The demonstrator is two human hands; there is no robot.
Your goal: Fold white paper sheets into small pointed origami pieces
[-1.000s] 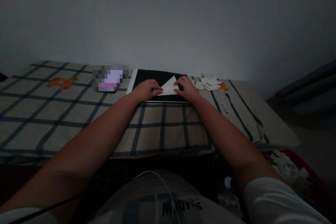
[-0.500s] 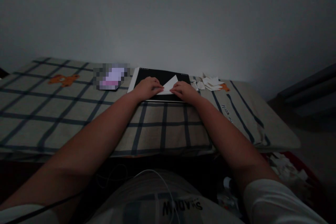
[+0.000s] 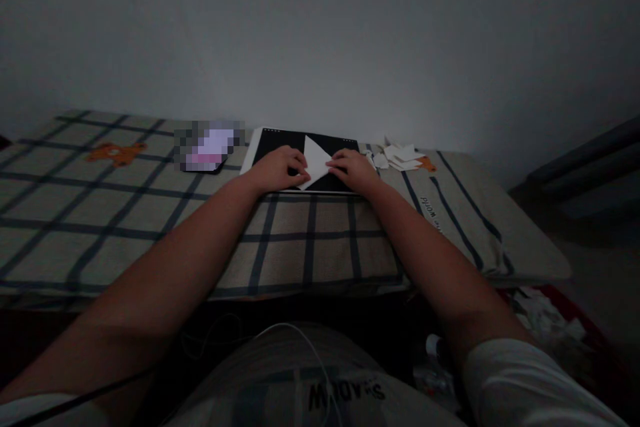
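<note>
**Two hands on a white paper**

The left hand and the right hand both rest on a white paper. The paper is a triangle. It lies on a black board at the far side of the checked blanket. The fingers of both hands are bent and press down on the edges of the paper. To the right of the board sits a small pile of paper scraps. A phone lies to the left.
</note>
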